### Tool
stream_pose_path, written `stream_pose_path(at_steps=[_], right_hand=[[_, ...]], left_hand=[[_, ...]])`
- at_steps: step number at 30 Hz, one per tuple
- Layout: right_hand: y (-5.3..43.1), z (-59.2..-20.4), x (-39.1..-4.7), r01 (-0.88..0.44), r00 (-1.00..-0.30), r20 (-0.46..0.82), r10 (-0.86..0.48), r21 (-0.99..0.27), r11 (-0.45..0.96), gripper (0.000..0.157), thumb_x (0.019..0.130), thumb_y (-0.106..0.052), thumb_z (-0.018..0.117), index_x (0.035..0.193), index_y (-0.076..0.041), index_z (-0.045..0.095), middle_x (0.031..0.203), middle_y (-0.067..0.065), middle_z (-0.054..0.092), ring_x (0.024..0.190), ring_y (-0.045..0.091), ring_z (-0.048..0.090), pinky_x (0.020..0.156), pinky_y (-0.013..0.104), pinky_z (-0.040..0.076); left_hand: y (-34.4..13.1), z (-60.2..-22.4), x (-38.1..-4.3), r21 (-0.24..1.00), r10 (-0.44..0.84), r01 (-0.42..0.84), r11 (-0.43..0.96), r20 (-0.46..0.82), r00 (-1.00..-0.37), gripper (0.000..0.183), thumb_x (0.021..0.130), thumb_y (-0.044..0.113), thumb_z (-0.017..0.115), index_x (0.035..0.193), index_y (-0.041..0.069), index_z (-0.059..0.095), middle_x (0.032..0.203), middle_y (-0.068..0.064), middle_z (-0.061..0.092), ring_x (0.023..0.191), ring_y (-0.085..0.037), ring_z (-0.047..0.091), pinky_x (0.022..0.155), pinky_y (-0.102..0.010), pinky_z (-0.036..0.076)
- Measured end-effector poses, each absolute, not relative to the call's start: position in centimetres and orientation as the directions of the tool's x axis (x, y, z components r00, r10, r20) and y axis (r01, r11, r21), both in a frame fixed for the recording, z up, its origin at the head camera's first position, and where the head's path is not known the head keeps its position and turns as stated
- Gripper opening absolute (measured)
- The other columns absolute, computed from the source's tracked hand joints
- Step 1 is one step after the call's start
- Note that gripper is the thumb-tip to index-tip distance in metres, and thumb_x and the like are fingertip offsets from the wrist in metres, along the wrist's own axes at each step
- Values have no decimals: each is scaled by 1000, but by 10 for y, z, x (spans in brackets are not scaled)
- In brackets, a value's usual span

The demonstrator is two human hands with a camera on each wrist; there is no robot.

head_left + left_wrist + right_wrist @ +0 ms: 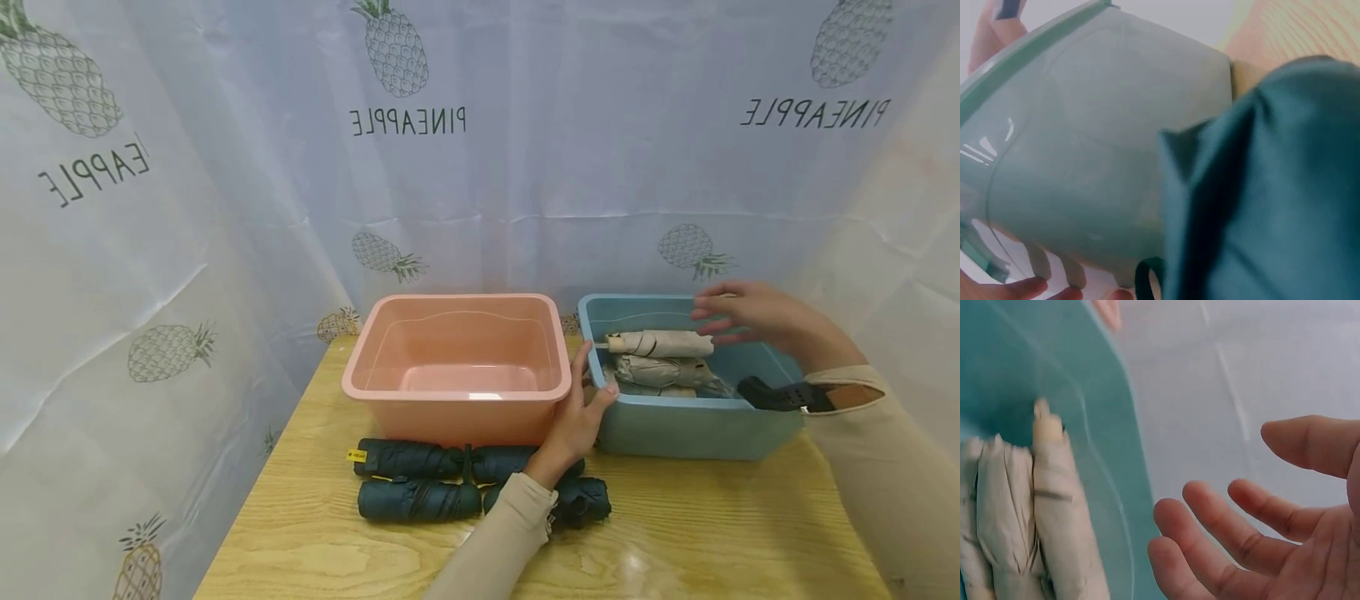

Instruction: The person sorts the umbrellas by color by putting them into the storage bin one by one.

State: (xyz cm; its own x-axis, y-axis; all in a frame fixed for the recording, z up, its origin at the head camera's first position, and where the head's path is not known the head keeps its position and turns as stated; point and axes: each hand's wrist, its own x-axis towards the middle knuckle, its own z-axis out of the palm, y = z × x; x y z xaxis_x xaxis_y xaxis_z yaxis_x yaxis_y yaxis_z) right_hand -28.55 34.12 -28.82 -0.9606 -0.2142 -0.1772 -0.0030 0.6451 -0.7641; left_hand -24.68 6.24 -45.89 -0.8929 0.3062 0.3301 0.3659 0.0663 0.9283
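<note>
Right hand (761,315) over blue plastic bin (697,429) with folded beige umbrellas (663,343), grip wide; left hand (574,421) touching bin's near-left corner, grip wide.

Dark umbrella (587,502) partly behind sleeve (498,533)

Head view: bright, diffuse light
Table (330,542): glare spot at front, soft shadow at right
Pink tub (457,418): white glint on front rim
Left wrist view: hazy, near umbrella (1285,194) blurred
Right wrist view: dimmer, soft

Smooth plastic bins (697,429), crinkled cloth umbrellas (663,343)
</note>
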Motion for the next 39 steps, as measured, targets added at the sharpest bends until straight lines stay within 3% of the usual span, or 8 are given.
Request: stream_pose_path(at_steps=[6, 12, 20, 24, 27, 30, 34, 39], right_hand=[[316, -286, -261, -107, -963, -78, -258, -767, 632, 55, 108, -33, 51, 146, 4, 40, 119, 1, 70, 98, 8, 72, 85, 31, 60], [301, -294, -234, -200, -956, 20, -294, -778, 596, 46, 109, -28, 50, 143, 2, 44, 113, -5, 68, 97, 4, 69, 82, 25, 58], [288, -316, -208, -309, -930, 155, -333, -821, 481, 26, 108, -19, 51, 131, -7, 54, 108, -11, 71, 97, 10, 71, 81, 25, 59], [285, -328, -199, -360, -906, 206, -369, -834, 419, 22, 107, -13, 50, 129, -10, 57, 108, -7, 71, 96, 15, 71, 82, 25, 59], [283, -335, -192, -403, -890, 256, -377, -827, 391, 23, 106, -8, 51, 129, -8, 57, 108, -6, 71, 95, 16, 71, 82, 24, 58], [281, -341, -183, -439, -882, 313, -353, -819, 370, 23, 106, -4, 51, 127, -5, 58, 106, -5, 72, 93, 15, 72, 82, 23, 58], [277, -348, -173, -482, -855, 381, -351, -834, 269, 25, 104, 3, 48, 126, -1, 58, 107, 0, 72, 93, 16, 71, 83, 22, 57], [268, -360, -162, -522, -798, 419, -434, -840, 150, 28, 102, 12, 45, 127, 5, 56, 108, 4, 69, 94, 17, 70, 84, 23, 57]], left_hand=[[62, -454, -241, 942, 299, 326, 77, 290, -909, 73, 99, 55, 47, 162, 48, 10, 170, 1, 21, 155, -25, 29, 118, -57, 35], [62, -442, -232, 952, 302, 279, 124, 232, -925, 76, 103, 51, 47, 164, 42, 3, 172, 2, 15, 156, -25, 27, 121, -53, 33], [56, -413, -211, 899, 340, 186, 397, 45, -940, 105, 94, 65, 58, 165, 29, -10, 173, -3, 10, 154, -29, 30, 119, -51, 36], [49, -400, -197, 857, 378, 163, 490, -40, -925, 110, 92, 65, 61, 165, 23, -9, 173, -4, 6, 157, -30, 23, 119, -53, 35], [42, -391, -187, 816, 400, 174, 552, -76, -913, 111, 91, 65, 62, 166, 18, -6, 173, -6, 9, 155, -30, 28, 118, -51, 38], [34, -383, -177, 771, 423, 215, 600, -77, -903, 107, 92, 66, 61, 166, 17, 2, 172, -4, 15, 153, -27, 32, 118, -48, 39], [18, -370, -167, 709, 475, 306, 636, -47, -879, 86, 94, 67, 58, 161, 19, 32, 159, 3, 44, 143, -17, 47, 114, -45, 43], [-11, -353, -161, 665, 614, 507, 548, 92, -784, 45, 100, 53, 57, 134, 24, 62, 119, 12, 66, 99, -3, 62, 90, -27, 52]])
